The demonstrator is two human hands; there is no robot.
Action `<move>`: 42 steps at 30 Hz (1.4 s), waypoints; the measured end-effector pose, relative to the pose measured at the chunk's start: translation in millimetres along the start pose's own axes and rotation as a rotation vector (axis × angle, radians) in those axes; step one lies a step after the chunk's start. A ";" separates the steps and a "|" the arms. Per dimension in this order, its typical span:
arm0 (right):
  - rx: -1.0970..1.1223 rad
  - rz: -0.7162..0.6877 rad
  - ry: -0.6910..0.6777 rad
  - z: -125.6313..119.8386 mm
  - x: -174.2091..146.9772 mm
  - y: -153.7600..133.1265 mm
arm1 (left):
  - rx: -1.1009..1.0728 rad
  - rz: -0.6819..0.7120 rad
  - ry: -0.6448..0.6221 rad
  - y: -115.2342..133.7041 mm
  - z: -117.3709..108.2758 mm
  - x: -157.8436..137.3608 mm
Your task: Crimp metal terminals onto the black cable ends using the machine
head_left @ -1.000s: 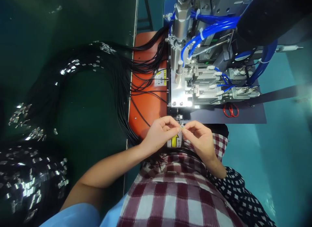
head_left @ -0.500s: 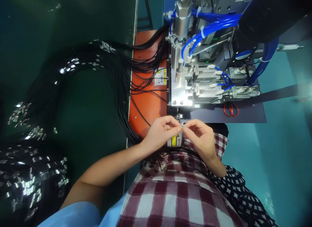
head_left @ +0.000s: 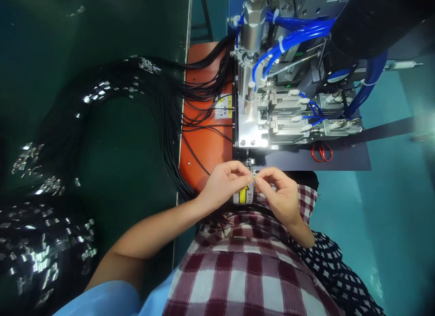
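Observation:
My left hand (head_left: 226,182) is closed in a pinch, thumb against forefinger, just in front of the machine's near edge. Fingertip to fingertip with it, my right hand (head_left: 280,191) pinches too. Whatever lies between the fingertips is tiny and mostly covered, so its kind cannot be made out. Right beyond the fingertips is a small metal fitting (head_left: 252,162) on the machine. Below them shows a label with a yellow arrow (head_left: 242,196). A thin black cable (head_left: 195,154) runs over the orange plate (head_left: 210,146) toward my left hand, where its end is hidden.
The machine (head_left: 253,135), with metal cylinders and blue air hoses (head_left: 306,35), stands ahead. Black cables (head_left: 166,130) with shiny ends spread over the dark green table (head_left: 115,148) and the orange plate. Red-handled scissors (head_left: 321,152) lie on the grey base plate to the right.
Both hands stay pinched at nearly the same spot; the fingertips have shifted only very slightly. Cables and machine look unchanged.

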State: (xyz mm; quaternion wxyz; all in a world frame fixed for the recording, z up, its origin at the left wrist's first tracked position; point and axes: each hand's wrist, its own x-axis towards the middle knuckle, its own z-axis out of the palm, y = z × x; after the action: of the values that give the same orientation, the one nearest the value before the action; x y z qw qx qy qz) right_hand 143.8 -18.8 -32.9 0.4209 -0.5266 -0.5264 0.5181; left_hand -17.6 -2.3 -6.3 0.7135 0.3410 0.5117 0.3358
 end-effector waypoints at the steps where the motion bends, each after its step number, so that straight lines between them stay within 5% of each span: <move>1: 0.008 0.006 -0.004 -0.7 -0.2 0.3 | 0.000 0.001 0.000 0.3 0.0 0.1; 14: -0.135 -0.068 0.099 -3.0 1.4 -3.7 | 0.041 0.006 0.016 1.4 0.6 -0.5; 20: -0.007 0.054 0.043 -4.0 1.2 -2.1 | 0.028 0.010 0.019 1.3 0.8 -0.3; 30: -0.122 -0.050 0.031 -2.2 2.8 -7.7 | 0.096 0.026 0.017 4.1 1.7 -2.2; 42: -0.015 0.039 0.047 -12.6 32.2 22.8 | 0.857 0.590 0.158 -6.8 -22.1 17.5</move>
State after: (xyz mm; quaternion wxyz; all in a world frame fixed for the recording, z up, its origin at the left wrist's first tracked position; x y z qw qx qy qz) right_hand 156.0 12.3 -57.3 0.4189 -0.5522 -0.5097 0.5097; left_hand -33.5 11.7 -26.0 0.3445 0.7054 0.5376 0.3079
